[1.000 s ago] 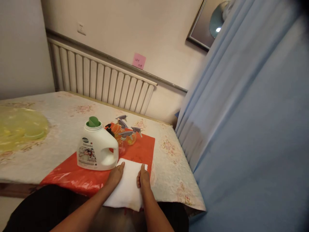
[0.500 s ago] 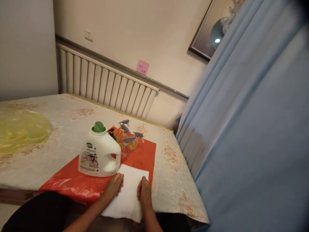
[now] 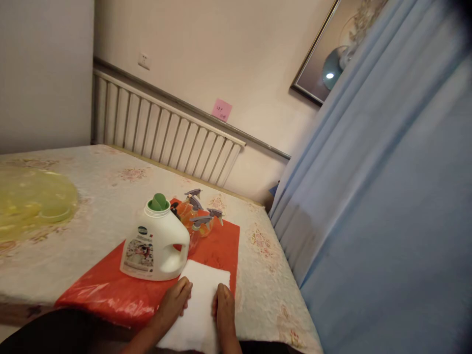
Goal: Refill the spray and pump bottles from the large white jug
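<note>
A folded white cloth point(image 3: 201, 305) lies at the front edge of the table, partly over a red plastic sheet. My left hand point(image 3: 179, 297) rests on its left side, fingers curled into a loose fist with nothing in them. On its right side lies my right hand point(image 3: 224, 302), also curled closed and holding nothing. Just beyond my left hand stands a white detergent jug point(image 3: 158, 250) with a green cap point(image 3: 159, 202) sitting in its mouth. Several spray bottles point(image 3: 201, 222) with grey trigger heads and orange contents are grouped behind the jug.
The red plastic sheet point(image 3: 110, 290) is spread under the jug and bottles. A floral tablecloth point(image 3: 265, 275) covers the table. To the left sits a translucent yellow basin point(image 3: 40, 196). A blue curtain point(image 3: 368, 196) hangs along the right, and a radiator point(image 3: 162, 128) runs along the wall.
The whole view has shifted slightly, so things appear lower and a little to the right. Both hands keep the same pose on the cloth.
</note>
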The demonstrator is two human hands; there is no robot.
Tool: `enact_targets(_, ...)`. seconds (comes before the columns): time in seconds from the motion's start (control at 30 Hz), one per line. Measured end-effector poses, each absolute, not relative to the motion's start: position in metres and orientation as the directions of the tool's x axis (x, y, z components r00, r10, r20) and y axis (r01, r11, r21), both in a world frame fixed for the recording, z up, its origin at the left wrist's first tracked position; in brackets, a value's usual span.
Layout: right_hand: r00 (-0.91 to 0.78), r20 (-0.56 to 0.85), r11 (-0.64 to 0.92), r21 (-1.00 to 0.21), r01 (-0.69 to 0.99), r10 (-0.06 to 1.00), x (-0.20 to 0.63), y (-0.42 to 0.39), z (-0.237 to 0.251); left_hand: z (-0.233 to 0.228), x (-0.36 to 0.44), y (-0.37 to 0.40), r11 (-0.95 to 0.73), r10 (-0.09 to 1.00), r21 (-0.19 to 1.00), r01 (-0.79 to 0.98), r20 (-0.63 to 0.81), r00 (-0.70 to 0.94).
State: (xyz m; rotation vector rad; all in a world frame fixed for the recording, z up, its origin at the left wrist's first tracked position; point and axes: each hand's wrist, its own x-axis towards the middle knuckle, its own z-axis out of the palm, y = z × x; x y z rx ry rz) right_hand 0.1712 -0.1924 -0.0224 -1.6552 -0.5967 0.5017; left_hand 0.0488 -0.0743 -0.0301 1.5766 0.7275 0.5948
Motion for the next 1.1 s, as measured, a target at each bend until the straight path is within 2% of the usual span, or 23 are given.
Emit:
enact_targets(0.23,0.791,0.016,-0.13,-0.984,0.121,0.612,0.17,-0.191,-0.022,-0.032,0.05,-0.069,-0.052,0.674,0.993,0.11,-0.046,0.737)
enact_targets(0.53,0.797,0.029,-0.143,-0.979,0.144,0.603,0.175,-0.187,-0.032,-0.043,0.058,-0.048,0.019,0.438,0.989,0.144,-0.138,0.889)
enact_targets(0.7,0.785,0.015,-0.18,-0.97,0.161,0.62,0.183,-0.188,-0.045,-0.049,0.06,-0.043,0.157,0.361,0.978,0.137,-0.186,0.914)
enact_targets(0.77,0.796,0.054,-0.176,-0.964,0.199,0.603,0.184,-0.188,-0.05,-0.049,0.058,-0.041,0.217,0.327,0.971,0.098,-0.166,0.93)
enact_targets(0.9,0.849,0.154,-0.14,-0.956,0.257,0.506,0.181,-0.185,-0.058,-0.046,0.051,-0.037,0.3,0.227,0.953,0.037,-0.109,0.968)
enact_targets(1.1,0.875,0.113,-0.17,-0.962,0.216,0.471,0.177,-0.181,-0.055,-0.05,0.046,-0.034,0.468,0.099,0.884,-0.017,-0.033,0.995)
